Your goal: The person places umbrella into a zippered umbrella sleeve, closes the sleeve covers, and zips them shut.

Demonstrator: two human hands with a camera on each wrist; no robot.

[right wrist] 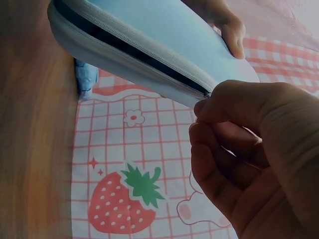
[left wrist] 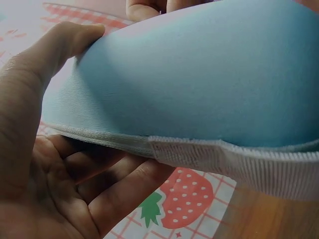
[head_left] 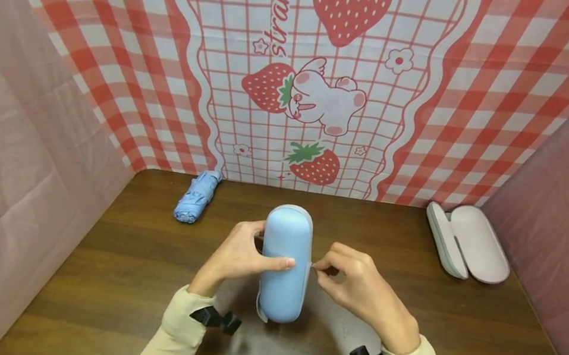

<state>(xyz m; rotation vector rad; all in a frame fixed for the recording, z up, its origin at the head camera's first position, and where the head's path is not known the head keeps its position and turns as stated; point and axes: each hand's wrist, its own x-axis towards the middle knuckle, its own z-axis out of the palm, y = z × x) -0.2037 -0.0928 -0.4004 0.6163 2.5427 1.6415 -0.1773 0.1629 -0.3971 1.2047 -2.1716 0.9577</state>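
Note:
A light blue zippered case [head_left: 281, 291] with rounded ends is held upright over the middle of the table. My left hand [head_left: 238, 257] grips it from the left, thumb across the front and fingers behind. At its right edge my right hand [head_left: 357, 280] pinches the small zipper pull [right wrist: 208, 93] between thumb and forefinger. In the right wrist view a dark gap [right wrist: 144, 60] parts the zipper along the side from the far end to the pull. A pale ribbed strip [left wrist: 199, 157] runs along the opposite edge. What is inside cannot be seen.
A folded light blue umbrella [head_left: 197, 197] lies at the back left of the wooden table [head_left: 131, 277]. An open pale glasses case [head_left: 480, 245] lies at the back right. A strawberry-print cloth [head_left: 419, 135] hangs behind, with pink cloth on both sides.

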